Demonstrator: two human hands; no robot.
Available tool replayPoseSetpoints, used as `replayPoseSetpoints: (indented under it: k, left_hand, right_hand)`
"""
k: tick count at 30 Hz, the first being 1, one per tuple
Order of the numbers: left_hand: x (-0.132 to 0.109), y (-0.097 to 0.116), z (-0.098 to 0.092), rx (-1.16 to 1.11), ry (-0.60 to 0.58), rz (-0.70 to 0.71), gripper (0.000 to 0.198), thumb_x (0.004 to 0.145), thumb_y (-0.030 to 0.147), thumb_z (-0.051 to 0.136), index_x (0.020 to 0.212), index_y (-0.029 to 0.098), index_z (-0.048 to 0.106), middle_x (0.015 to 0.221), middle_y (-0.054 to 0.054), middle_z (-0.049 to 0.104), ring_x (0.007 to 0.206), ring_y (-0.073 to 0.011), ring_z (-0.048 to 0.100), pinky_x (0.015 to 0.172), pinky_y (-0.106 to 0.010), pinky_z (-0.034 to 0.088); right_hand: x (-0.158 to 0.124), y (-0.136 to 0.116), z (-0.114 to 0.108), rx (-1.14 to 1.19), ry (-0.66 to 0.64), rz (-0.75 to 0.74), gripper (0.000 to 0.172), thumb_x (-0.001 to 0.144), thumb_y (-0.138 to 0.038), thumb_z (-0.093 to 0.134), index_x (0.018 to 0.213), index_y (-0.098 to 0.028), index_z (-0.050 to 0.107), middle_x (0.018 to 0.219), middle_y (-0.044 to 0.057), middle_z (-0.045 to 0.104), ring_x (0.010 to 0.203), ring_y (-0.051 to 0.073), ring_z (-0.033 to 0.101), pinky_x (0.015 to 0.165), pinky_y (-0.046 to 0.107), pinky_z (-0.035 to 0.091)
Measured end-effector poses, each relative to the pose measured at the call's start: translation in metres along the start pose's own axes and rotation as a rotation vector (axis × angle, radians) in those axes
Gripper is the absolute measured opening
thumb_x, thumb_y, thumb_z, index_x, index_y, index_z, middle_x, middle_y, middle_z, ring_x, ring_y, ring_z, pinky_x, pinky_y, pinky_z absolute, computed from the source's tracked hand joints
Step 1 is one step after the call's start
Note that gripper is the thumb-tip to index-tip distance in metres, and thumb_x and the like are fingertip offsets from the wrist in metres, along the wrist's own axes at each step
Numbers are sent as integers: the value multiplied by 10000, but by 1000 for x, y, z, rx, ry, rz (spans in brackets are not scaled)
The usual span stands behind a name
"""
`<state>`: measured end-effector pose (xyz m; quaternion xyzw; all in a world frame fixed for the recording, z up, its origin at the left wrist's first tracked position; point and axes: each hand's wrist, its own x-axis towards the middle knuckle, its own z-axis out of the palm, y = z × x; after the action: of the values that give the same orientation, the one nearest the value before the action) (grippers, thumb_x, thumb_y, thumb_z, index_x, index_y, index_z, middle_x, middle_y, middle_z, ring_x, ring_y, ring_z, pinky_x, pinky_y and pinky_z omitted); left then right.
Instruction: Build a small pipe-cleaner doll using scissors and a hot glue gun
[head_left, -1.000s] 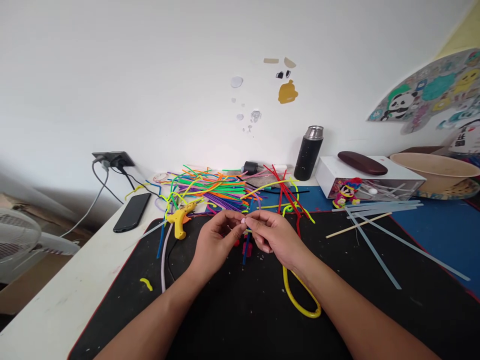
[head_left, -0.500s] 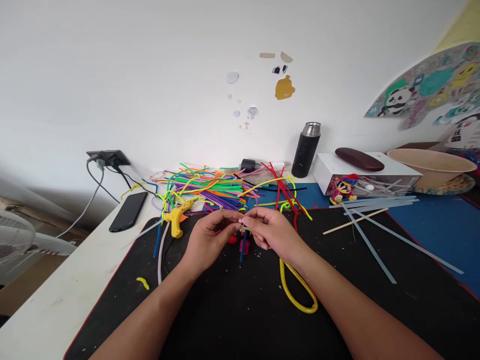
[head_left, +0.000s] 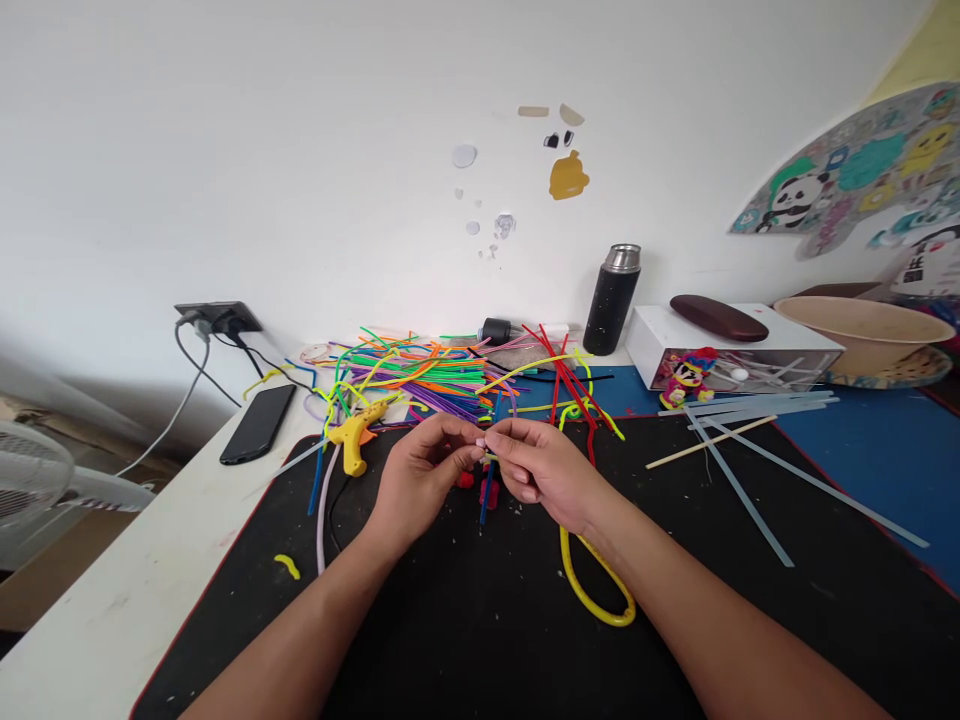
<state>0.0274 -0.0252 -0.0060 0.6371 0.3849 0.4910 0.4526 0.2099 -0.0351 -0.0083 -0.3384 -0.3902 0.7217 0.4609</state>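
Observation:
My left hand and my right hand meet over the black mat, fingertips pinched together on a small pale piece that I cannot name. Under them lie a blue pipe cleaner and small red bits. A yellow pipe cleaner loop curls on the mat below my right wrist. A heap of coloured pipe cleaners lies just beyond the hands.
A yellow glue gun and a black phone lie to the left. Clear glue sticks fan out on the right, near a white box, a black flask and a beige basin. A fan stands at far left.
The hands stay pinched together on the small piece, with only slight finger shifts. The view has tipped a little.

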Motion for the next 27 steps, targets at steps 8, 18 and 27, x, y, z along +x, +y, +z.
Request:
replayPoseSetpoints:
  k: [8, 18, 27]
  left_hand:
    - [-1, -3, 3, -96, -7, -36, 128, 869, 303, 818, 901, 195, 757, 787, 0, 707, 650, -114, 605, 548, -197, 518]
    - [1, -1, 4, -77, -4, -54, 183, 831, 345, 850, 880, 190, 767, 712, 0, 682, 602, -125, 599, 537, -227, 527]
    - [1, -3, -6, 271, -65, 55, 128, 924, 311, 734, 990, 209, 775, 907, -48, 779, 783, -183, 704, 724, -294, 567]
  right_hand:
    - [-1, 2, 2, 154, -53, 98, 435, 743, -491, 924, 826, -178, 633, 467, -138, 404, 354, 26, 295, 392, 197, 144]
    - [-2, 1, 2, 148, -78, 105, 426, 767, -500, 898, 820, -189, 612, 443, -149, 367, 348, 31, 252, 388, 203, 141]
    - [2, 6, 2, -44, 58, 20, 449, 767, -551, 873, 836, -189, 617, 483, -132, 403, 364, 42, 318, 371, 197, 187]
